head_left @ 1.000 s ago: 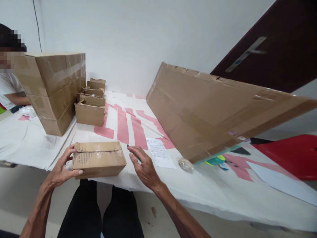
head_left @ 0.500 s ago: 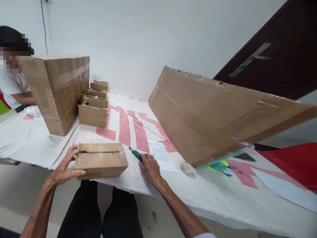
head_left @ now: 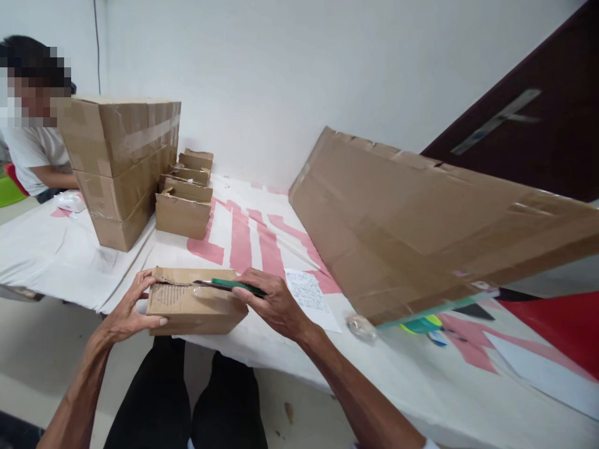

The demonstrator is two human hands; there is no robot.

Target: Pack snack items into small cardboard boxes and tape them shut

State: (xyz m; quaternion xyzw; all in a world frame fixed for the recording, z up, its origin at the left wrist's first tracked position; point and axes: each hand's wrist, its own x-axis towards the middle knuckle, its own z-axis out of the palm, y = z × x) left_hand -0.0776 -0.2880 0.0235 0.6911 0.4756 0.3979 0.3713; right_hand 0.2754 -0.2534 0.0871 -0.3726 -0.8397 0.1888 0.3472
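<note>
A small cardboard box [head_left: 196,312] lies at the table's front edge, with a torn seam and tape along its top. My left hand [head_left: 135,307] grips the box's left end, fingers at the back corner and thumb on the front face. In my right hand [head_left: 271,299] is a green box cutter [head_left: 234,284], fingers closed round its handle. Its blade points left and lies over the seam on top of the box; whether it cuts in I cannot tell.
Taped cardboard boxes [head_left: 135,168] stand stacked at the left, beside several open small boxes [head_left: 183,215]. A large cardboard panel [head_left: 421,224] leans at the right. Nearby are a printed sheet [head_left: 309,299] and a tape roll [head_left: 361,327]. A person [head_left: 40,156] sits far left.
My right hand has lifted from the cloth and moved left, bringing the box cutter from beside the box onto its top seam. My left hand keeps its hold.
</note>
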